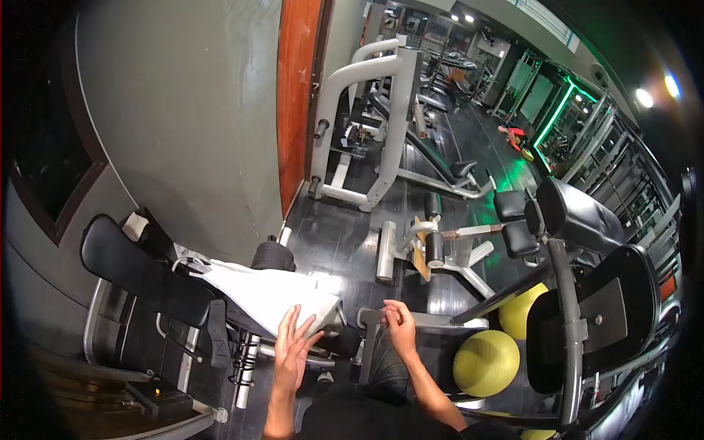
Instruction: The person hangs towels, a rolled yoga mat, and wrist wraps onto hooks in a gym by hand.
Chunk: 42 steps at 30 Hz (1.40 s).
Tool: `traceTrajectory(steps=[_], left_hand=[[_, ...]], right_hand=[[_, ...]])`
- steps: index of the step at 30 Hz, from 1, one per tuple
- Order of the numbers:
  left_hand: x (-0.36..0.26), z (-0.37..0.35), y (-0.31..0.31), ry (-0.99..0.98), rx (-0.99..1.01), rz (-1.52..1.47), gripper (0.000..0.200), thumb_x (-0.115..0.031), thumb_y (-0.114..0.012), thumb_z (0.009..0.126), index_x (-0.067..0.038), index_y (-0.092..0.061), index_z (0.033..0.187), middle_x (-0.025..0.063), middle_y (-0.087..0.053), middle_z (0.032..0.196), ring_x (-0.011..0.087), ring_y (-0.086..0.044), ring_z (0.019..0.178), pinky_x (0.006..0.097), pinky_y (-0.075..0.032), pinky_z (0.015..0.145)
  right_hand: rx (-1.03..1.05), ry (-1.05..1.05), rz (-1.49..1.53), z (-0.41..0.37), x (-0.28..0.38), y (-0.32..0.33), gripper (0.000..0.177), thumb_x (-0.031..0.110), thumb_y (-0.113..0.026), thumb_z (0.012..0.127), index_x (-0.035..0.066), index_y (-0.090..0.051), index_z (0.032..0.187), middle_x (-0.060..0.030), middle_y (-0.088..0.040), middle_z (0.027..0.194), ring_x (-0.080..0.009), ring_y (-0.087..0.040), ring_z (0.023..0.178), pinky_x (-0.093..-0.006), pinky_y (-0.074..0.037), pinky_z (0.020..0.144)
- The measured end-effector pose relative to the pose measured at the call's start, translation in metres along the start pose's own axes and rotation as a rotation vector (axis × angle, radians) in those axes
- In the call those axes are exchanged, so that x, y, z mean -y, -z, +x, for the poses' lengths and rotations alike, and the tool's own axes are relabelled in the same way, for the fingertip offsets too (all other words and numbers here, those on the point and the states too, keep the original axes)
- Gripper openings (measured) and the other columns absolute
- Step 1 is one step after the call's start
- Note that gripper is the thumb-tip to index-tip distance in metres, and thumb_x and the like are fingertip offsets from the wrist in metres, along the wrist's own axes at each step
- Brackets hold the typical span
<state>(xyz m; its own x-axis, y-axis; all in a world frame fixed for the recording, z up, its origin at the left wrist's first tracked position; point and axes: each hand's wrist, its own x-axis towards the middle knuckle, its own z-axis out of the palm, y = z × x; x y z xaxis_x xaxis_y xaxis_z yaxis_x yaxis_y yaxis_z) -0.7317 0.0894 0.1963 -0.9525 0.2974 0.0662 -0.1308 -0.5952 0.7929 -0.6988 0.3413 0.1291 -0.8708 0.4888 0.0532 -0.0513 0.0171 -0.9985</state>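
My left hand [293, 348] is raised in front of me with its fingers spread, holding nothing. It overlaps the near edge of a white cloth [257, 293] draped over a bench; whether they touch is unclear. My right hand [400, 328] is held up to the right of it, its fingers curled together near the thumb; anything between them is too small to make out. Below and between the hands are my dark-clothed legs [389, 367].
A black padded seat [139, 271] stands at the left by the grey wall. Yellow exercise balls [486, 363] lie at the right beside a black-padded machine [594, 320]. Ahead are a grey-framed machine [400, 95], a padded roller bench [435, 249] and a dark floor [323, 227].
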Motion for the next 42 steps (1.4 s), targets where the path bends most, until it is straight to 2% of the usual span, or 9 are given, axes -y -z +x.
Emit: traceTrajectory(steps=[17,21,23,25,27,32,35,37,42], left_hand=[[0.003,0.042,-0.006,-0.059,-0.152,-0.123,0.084,-0.030,-0.060,0.085,-0.007,-0.012,0.149,0.0188,-0.014,0.154,0.0362,-0.031,0.135,0.0510,-0.039,0.103],[-0.001,0.048,-0.006,-0.224,-0.313,0.090,0.064,-0.020,-0.056,0.089,-0.004,-0.028,0.144,0.0213,-0.030,0.147,0.0358,-0.045,0.125,0.0503,-0.044,0.096],[-0.005,0.048,-0.005,-0.326,-0.481,0.255,0.042,-0.005,-0.053,0.090,0.001,-0.045,0.130,0.0173,-0.047,0.134,0.0247,-0.056,0.109,0.0360,-0.047,0.090],[-0.005,0.050,-0.002,-0.357,-0.739,0.586,0.034,-0.003,-0.055,0.088,0.001,-0.053,0.121,0.0148,-0.052,0.125,0.0219,-0.057,0.102,0.0325,-0.047,0.085],[-0.016,0.065,-0.012,-0.292,-1.048,0.868,0.031,-0.002,-0.061,0.081,-0.001,-0.060,0.112,0.0130,-0.057,0.114,0.0221,-0.057,0.098,0.0303,-0.045,0.084],[-0.002,0.088,-0.021,-0.061,-1.367,1.335,0.039,-0.013,-0.068,0.079,-0.005,-0.060,0.116,0.0163,-0.053,0.119,0.0319,-0.050,0.111,0.0401,-0.041,0.092],[0.005,0.105,-0.028,0.132,-1.470,1.382,0.045,-0.016,-0.072,0.077,-0.006,-0.059,0.119,0.0185,-0.050,0.124,0.0355,-0.046,0.118,0.0428,-0.037,0.100],[0.009,0.110,-0.030,0.179,-1.514,1.366,0.050,-0.022,-0.073,0.077,-0.006,-0.057,0.122,0.0202,-0.050,0.125,0.0374,-0.047,0.118,0.0443,-0.037,0.100],[0.017,0.118,-0.032,0.249,-1.571,1.324,0.052,-0.026,-0.070,0.080,-0.009,-0.054,0.126,0.0193,-0.051,0.127,0.0359,-0.050,0.116,0.0443,-0.039,0.097]], right_hand=[[0.428,-0.025,0.114,0.134,-0.001,-0.091,0.022,0.006,-0.053,0.093,0.002,-0.059,0.114,-0.0033,-0.062,0.094,-0.0073,-0.054,0.077,-0.0212,-0.042,0.068],[0.585,-0.018,0.061,0.170,-0.003,-0.138,0.017,0.005,-0.051,0.094,0.003,-0.059,0.109,-0.0010,-0.060,0.089,-0.0047,-0.046,0.066,-0.0195,-0.038,0.058],[0.694,-0.047,0.091,0.187,-0.012,-0.163,0.016,0.005,-0.051,0.094,0.002,-0.060,0.107,0.0000,-0.060,0.087,-0.0035,-0.043,0.065,-0.0184,-0.036,0.058],[0.824,-0.136,0.114,0.201,-0.016,-0.185,0.017,0.005,-0.052,0.094,0.000,-0.062,0.107,-0.0021,-0.062,0.093,-0.0058,-0.053,0.078,-0.0206,-0.041,0.069],[0.926,-0.054,0.132,0.208,-0.026,-0.210,0.017,0.006,-0.052,0.095,0.000,-0.063,0.107,-0.0019,-0.062,0.093,-0.0057,-0.055,0.081,-0.0205,-0.042,0.071],[1.183,0.151,0.035,0.216,0.005,-0.248,0.016,0.005,-0.059,0.090,0.004,-0.065,0.104,-0.0033,-0.061,0.089,-0.0082,-0.053,0.072,-0.0221,-0.043,0.065],[1.406,0.419,-0.030,0.219,0.012,-0.270,0.032,0.012,-0.070,0.079,0.008,-0.065,0.110,-0.0068,-0.061,0.095,-0.0147,-0.049,0.064,-0.0267,-0.044,0.059],[1.530,0.459,-0.028,0.214,0.026,-0.275,0.037,0.007,-0.072,0.075,0.006,-0.065,0.111,-0.0072,-0.060,0.097,-0.0141,-0.048,0.066,-0.0254,-0.044,0.061],[1.670,0.542,-0.165,0.214,0.031,-0.279,0.043,0.016,-0.074,0.074,0.011,-0.063,0.116,-0.0054,-0.062,0.101,-0.0165,-0.056,0.067,-0.0288,-0.049,0.064]])
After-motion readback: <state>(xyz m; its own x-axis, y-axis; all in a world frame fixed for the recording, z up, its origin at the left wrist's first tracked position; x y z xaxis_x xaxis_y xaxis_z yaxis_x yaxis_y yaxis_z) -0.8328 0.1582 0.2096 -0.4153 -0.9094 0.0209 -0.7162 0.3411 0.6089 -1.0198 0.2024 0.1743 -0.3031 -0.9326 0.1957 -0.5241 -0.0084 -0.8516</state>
